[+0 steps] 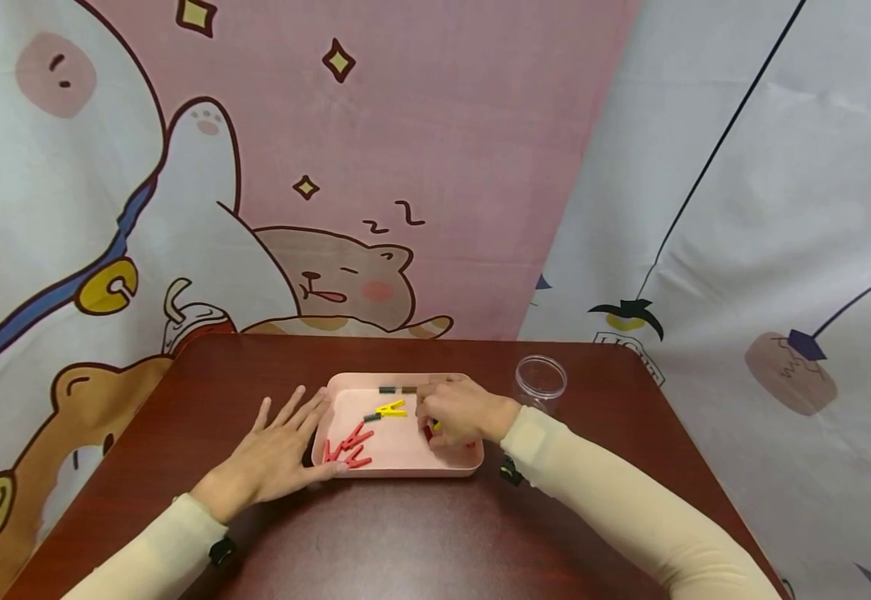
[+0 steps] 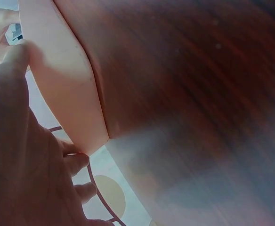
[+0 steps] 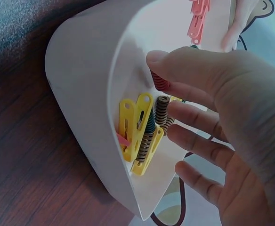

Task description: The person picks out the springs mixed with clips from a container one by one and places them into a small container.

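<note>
A pink tray holds clothespins and coil springs. My left hand has its fingers spread against the tray's left side, with the thumb at its front rim. Inside the right part of the tray, my right hand pinches a red spring between thumb and index finger. Close under that hand, the right wrist view has yellow clothespins, brown springs and a dark green spring. Red clothespins lie at the tray's left front, and a yellow clothespin sits near its middle.
A clear round jar stands behind and right of the tray, partly overlapped by my right arm. The dark brown table ends at a patterned cloth backdrop. Another dark green spring lies by the tray's back wall.
</note>
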Tool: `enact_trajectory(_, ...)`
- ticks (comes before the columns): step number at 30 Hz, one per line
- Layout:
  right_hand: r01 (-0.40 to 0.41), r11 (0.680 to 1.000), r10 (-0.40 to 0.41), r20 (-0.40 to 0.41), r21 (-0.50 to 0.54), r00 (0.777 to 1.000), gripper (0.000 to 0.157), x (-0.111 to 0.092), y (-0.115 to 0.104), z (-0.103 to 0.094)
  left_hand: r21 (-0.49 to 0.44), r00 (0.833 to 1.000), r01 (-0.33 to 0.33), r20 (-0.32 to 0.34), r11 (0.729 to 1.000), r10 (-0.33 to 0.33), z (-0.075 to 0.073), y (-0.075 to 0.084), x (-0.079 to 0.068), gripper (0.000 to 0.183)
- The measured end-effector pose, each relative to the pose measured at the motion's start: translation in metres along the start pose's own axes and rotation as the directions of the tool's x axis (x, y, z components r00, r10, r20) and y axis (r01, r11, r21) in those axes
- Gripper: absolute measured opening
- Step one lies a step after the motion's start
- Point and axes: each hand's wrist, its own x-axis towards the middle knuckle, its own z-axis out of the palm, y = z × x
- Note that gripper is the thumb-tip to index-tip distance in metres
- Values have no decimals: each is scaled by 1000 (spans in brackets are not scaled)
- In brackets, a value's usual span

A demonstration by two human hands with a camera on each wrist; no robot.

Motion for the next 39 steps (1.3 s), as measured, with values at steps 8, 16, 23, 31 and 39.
enact_trajectory(8, -2, 1000, 3, -25, 28, 1000, 20, -2, 1, -1, -8, 1000, 1, 0, 1000, -1, 0, -2, 1, 114)
enact_trajectory(16, -39, 993, 44, -51, 108, 998, 28, -9, 3, -6, -14, 1000, 0, -3, 1000, 0, 2, -5, 3, 115)
enact_trajectory(23, -55, 990, 66, -80, 133, 995, 34, -15, 2, -8, -34, 1000, 1, 2, 999, 0, 3, -4, 1, 115)
enact_trajectory(31, -70, 981, 91, -114, 180, 989, 34, -24, 1, -11, -32, 1000, 0, -7, 999, 0, 2, -2, 0, 115)
enact_trajectory(39, -75, 979, 109, -176, 188, 978, 30, -31, 1, -17, -32, 1000, 9, 6, 999, -9, 2, -1, 1, 118)
